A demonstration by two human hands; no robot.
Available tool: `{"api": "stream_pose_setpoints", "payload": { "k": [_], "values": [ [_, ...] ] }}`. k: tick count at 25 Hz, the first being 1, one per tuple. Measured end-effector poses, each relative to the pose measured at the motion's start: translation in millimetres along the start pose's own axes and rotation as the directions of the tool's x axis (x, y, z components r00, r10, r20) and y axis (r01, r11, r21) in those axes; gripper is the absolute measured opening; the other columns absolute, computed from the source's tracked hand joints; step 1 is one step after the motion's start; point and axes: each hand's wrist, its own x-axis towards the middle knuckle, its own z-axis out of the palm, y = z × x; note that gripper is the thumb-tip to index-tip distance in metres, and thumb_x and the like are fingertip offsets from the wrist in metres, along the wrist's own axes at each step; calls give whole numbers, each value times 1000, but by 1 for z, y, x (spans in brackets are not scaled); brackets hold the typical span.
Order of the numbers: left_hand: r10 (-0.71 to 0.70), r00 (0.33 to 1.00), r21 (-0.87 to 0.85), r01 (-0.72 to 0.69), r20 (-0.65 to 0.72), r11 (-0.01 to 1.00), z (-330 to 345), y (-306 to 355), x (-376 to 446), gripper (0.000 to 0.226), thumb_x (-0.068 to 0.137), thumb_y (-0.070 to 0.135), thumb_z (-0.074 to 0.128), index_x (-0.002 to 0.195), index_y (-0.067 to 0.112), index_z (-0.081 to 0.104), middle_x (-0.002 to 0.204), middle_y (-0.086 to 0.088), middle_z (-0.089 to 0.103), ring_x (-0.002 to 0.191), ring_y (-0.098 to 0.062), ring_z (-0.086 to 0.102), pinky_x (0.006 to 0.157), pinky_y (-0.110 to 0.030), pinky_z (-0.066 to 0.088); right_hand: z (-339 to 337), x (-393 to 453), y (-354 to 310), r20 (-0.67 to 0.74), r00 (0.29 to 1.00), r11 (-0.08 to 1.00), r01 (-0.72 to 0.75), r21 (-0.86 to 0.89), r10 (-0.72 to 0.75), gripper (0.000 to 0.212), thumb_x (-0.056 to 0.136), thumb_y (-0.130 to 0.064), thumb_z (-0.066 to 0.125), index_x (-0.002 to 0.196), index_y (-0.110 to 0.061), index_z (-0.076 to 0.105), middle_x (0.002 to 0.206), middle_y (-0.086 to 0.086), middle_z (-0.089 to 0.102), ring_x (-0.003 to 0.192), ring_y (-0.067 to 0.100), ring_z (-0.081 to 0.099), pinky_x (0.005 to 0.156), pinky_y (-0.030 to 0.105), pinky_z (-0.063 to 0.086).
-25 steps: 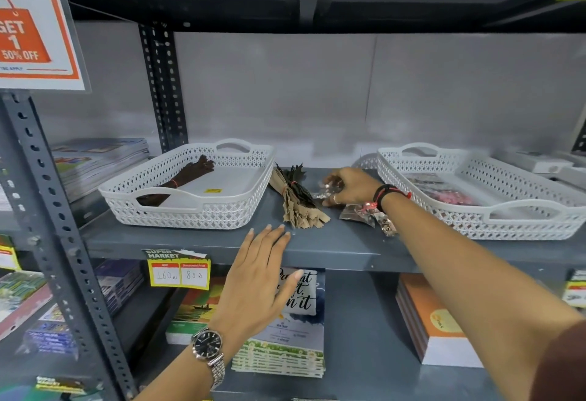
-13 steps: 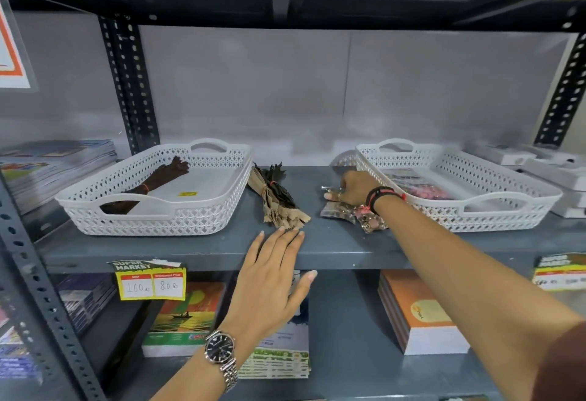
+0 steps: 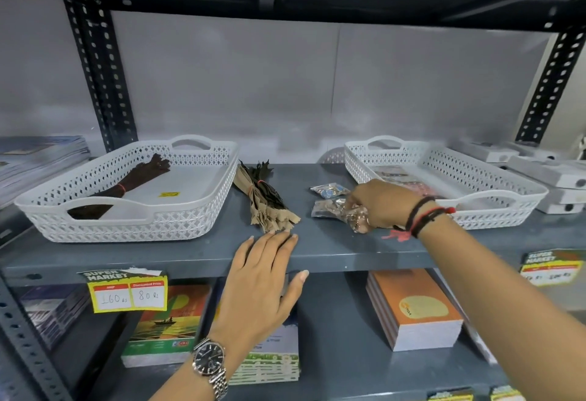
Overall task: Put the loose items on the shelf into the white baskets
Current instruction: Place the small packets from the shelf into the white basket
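Two white baskets stand on the grey shelf (image 3: 333, 251). The left basket (image 3: 196, 210) holds a dark brown zipper bundle (image 3: 126, 183). The right basket (image 3: 494, 207) holds clear packets with pink items. Between them lie a tan and dark zipper bundle (image 3: 266, 202) and two small clear packets: one with blue pieces (image 3: 328, 189), one with gold pieces (image 3: 329, 207). My right hand (image 3: 380, 204) pinches the gold packet at its right end. My left hand (image 3: 263, 277) is flat and open at the shelf's front edge, just short of the tan bundle.
White boxes (image 3: 545, 175) are stacked right of the right basket. Magazines (image 3: 35, 159) are piled far left. Notebooks (image 3: 415, 308) and books (image 3: 168, 327) lie on the lower shelf. A yellow price tag (image 3: 126, 293) hangs on the shelf edge. Dark uprights (image 3: 101, 77) frame the bay.
My right hand has drawn back from the far packet toward the shelf front and now grips the gold packet. My left hand has stayed at the shelf edge. The view shifted right.
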Motion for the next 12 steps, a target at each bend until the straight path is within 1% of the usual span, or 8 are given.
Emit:
{"api": "stream_pose_setpoints", "payload": {
  "k": [2, 5, 8, 10, 12],
  "values": [
    [0, 1000, 7, 0, 4, 1000, 0, 0, 2, 52, 94, 50, 31, 129, 19, 53, 131, 4, 56, 119, -15, 52, 105, -35, 31, 3, 8, -6, -46, 999, 1000, -11, 26, 12, 47, 80, -4, 68, 126, -11, 58, 124, 13, 63, 112, 27, 59, 85, 26, 44],
    [-5, 1000, 4, 5, 6, 1000, -1, 1, 4, 52, 94, 51, 29, 128, 20, 54, 129, 4, 57, 119, -14, 53, 103, -36, 35, 3, 25, -6, -75, 997, 1000, -17, 3, 17, 42, 81, -5, 68, 122, -6, 60, 121, 14, 64, 111, 28, 61, 91, 30, 47],
    [-4, 1000, -2, 4, 3, 1000, -2, 5, 8, 53, 94, 51, 29, 128, 19, 55, 130, 3, 57, 120, -15, 53, 104, -38, 37, -3, 41, 4, -93, 996, 999, -2, -44, -2, 37, 86, 3, 56, 123, -2, 58, 122, 15, 64, 110, 29, 61, 96, 33, 50],
    [5, 1000, -7, -5, 4, 1000, -1, 11, 12, 55, 94, 53, 27, 129, 19, 54, 135, 3, 54, 126, -16, 49, 107, -38, 35, -10, 49, 10, -104, 994, 997, 21, -79, -29, 39, 86, 9, 51, 121, -4, 60, 123, 15, 64, 111, 28, 61, 98, 34, 50],
    [11, 1000, -21, -11, 4, 1000, 0, 19, 17, 57, 94, 54, 26, 131, 19, 53, 139, 2, 52, 131, -16, 45, 109, -39, 34, -13, 57, 15, -68, 994, 991, 74, -114, -83, 40, 82, 11, 57, 117, -8, 64, 122, 13, 65, 110, 26, 62, 98, 36, 51]
  ]
}}
